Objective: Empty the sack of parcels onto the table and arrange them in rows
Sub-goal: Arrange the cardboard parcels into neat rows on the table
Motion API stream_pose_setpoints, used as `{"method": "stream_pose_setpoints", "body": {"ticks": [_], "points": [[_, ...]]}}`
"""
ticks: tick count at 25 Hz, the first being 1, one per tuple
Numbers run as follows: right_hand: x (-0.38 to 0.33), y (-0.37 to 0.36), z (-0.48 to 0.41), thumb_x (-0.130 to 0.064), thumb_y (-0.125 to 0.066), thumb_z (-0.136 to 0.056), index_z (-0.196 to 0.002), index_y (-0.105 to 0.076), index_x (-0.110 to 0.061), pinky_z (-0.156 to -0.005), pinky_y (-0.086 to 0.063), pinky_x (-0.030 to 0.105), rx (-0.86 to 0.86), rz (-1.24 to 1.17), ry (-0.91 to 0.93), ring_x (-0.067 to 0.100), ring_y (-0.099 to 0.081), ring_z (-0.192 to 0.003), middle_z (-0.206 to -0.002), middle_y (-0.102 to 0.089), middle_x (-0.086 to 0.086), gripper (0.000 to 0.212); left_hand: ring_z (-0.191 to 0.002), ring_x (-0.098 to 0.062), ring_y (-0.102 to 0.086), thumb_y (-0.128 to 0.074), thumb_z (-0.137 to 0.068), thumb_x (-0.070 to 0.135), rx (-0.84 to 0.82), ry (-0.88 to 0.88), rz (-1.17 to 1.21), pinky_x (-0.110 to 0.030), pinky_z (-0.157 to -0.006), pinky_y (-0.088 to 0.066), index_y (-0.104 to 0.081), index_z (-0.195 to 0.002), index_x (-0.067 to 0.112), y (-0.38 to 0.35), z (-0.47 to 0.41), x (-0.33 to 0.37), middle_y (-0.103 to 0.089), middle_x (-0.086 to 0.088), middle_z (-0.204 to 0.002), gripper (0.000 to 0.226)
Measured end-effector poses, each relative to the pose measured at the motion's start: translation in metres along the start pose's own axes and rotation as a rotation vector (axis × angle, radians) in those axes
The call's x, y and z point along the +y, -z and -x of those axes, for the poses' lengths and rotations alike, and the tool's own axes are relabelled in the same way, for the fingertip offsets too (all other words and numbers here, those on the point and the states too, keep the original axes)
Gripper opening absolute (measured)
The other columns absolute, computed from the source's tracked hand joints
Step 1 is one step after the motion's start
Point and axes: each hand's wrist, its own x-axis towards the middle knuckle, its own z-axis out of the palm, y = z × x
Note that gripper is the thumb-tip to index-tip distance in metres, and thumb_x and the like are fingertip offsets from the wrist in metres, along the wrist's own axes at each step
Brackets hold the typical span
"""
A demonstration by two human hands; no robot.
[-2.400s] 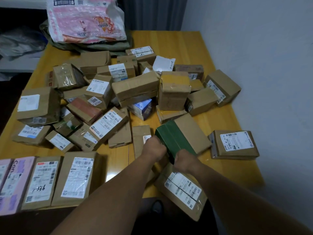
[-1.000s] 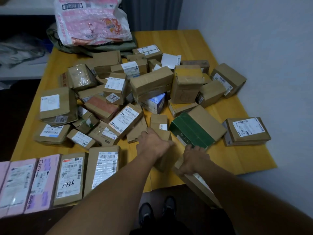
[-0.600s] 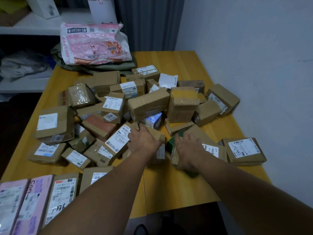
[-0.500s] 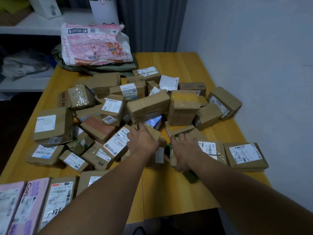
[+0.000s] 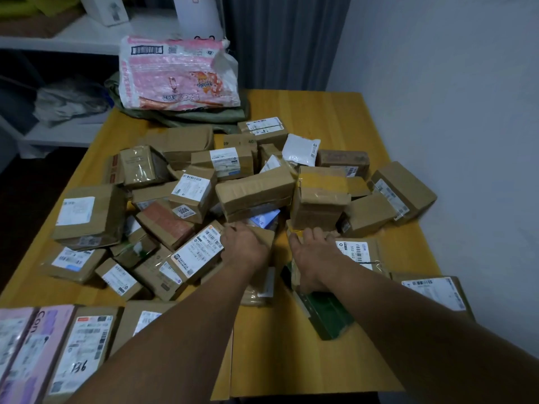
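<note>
Parcels [image 5: 256,191] piled, left hand [image 5: 245,247], right hand [image 5: 315,253] atop, open table [image 5: 291,363] nearside

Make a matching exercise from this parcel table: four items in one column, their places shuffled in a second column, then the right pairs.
Items
1. pink-and-white plastic bag
2. white plastic pouch
3. dark green flat box
4. lilac flat parcel

Places
A. near left corner of the wooden table, in the row
B. far end, lying on the olive-green sack
C. toward the near edge, by the right hand
D. far side of the pile of brown cardboard boxes

Pairs: 1-B, 2-D, 3-C, 4-A.
</note>
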Motion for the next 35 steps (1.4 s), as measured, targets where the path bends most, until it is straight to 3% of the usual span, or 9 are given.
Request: {"method": "stream_pose_setpoints", "body": {"ticks": [6,10,17,20,24,27,30,32,35], "points": [[-0.032,0.026,0.013,-0.049,-0.080,-0.069,-0.155,-0.014,-0.017,-0.105,-0.040,0.054,-0.215,-0.279,-0.089,0.040,-0.025,-0.136,-0.146,-0.025,0.018,0.113,-0.138,-0.037,-0.030,-0.062,-0.088,0.017,-0.010,-0.004,-0.020,-0.048,-0.107,-0.036,-0.029,-0.149,0.007,0.019,0.020,-0.019,-0.031,-0.019,-0.148,0.070],[-0.070,0.036,0.024,-0.051,-0.081,-0.069,-0.157,-0.012,-0.017,-0.107,-0.041,0.050,-0.235,-0.349,-0.031,0.038,-0.021,-0.142,-0.152,-0.021,0.016,0.117,-0.114,-0.034,-0.055,-0.059,-0.084,0.015,-0.031,-0.042,0.116,-0.045,-0.094,-0.052,-0.061,-0.120,0.008,0.035,0.025,-0.063,-0.058,-0.015,-0.123,0.037],[-0.156,0.026,0.039,-0.038,-0.088,-0.066,-0.156,-0.018,-0.021,-0.110,-0.041,0.046,-0.232,-0.319,0.195,0.026,-0.029,-0.138,-0.143,-0.027,0.005,0.116,-0.096,-0.026,-0.065,-0.068,-0.066,0.011,-0.527,0.250,0.655,-0.038,-0.075,-0.056,-0.070,-0.094,0.014,0.063,0.061,-0.141,-0.070,-0.007,-0.097,0.028],[-0.175,0.034,0.044,-0.033,-0.089,-0.067,-0.160,-0.007,-0.023,-0.114,-0.037,0.045,-0.231,-0.358,0.254,0.026,-0.024,-0.142,-0.152,-0.022,0.002,0.124,-0.078,-0.022,-0.061,-0.070,-0.081,0.016,-0.589,0.267,0.612,-0.034,-0.075,-0.052,-0.064,-0.093,0.016,0.071,0.066,-0.165,-0.066,-0.003,-0.079,0.013],[-0.181,0.044,0.048,-0.027,-0.085,-0.066,-0.155,-0.025,-0.024,-0.108,-0.043,0.048,-0.271,-0.532,0.284,0.026,-0.037,-0.135,-0.149,-0.033,0.002,0.107,-0.070,-0.019,-0.061,-0.067,-0.085,0.025,-0.610,0.324,0.653,-0.030,-0.069,-0.052,-0.063,-0.090,0.019,0.080,0.067,-0.179,-0.064,-0.001,-0.073,0.008],[-0.167,0.050,0.052,-0.017,-0.069,-0.075,-0.135,-0.054,-0.024,-0.102,-0.045,0.046,-0.329,-0.926,0.101,0.022,-0.049,-0.123,-0.136,-0.051,0.001,0.062,-0.076,-0.019,-0.069,-0.063,-0.087,0.023,-0.716,0.327,0.694,-0.032,-0.068,-0.057,-0.068,-0.108,0.020,0.089,0.069,-0.187,-0.074,-0.002,-0.087,0.021],[-0.156,0.040,0.054,-0.018,-0.062,-0.090,-0.096,-0.063,-0.014,-0.074,-0.050,0.034,-0.123,-0.869,-0.148,0.021,-0.060,-0.090,-0.100,-0.063,0.008,0.007,-0.096,-0.026,-0.069,-0.062,-0.089,0.021,-0.766,0.354,0.732,-0.047,-0.089,-0.057,-0.067,-0.120,0.017,0.095,0.074,-0.198,-0.074,-0.009,-0.114,0.031],[-0.157,0.027,0.055,-0.028,-0.060,-0.097,-0.095,-0.060,-0.009,-0.067,-0.054,0.035,-0.079,-0.758,-0.288,0.024,-0.064,-0.080,-0.093,-0.065,0.012,0.020,-0.095,-0.027,-0.068,-0.061,-0.090,0.026,-0.749,0.373,0.736,-0.051,-0.096,-0.054,-0.068,-0.117,0.015,0.098,0.076,-0.203,-0.075,-0.009,-0.108,0.029],[-0.171,0.018,0.065,-0.040,-0.054,-0.102,-0.113,-0.055,0.000,-0.057,-0.060,0.036,-0.300,-0.998,-0.459,0.030,-0.068,-0.061,-0.094,-0.072,0.025,0.042,-0.091,-0.027,-0.067,-0.064,-0.087,0.043,-0.701,0.412,0.620,-0.047,-0.089,-0.057,-0.067,-0.107,0.014,0.096,0.076,-0.212,-0.072,-0.008,-0.091,0.035]]}}
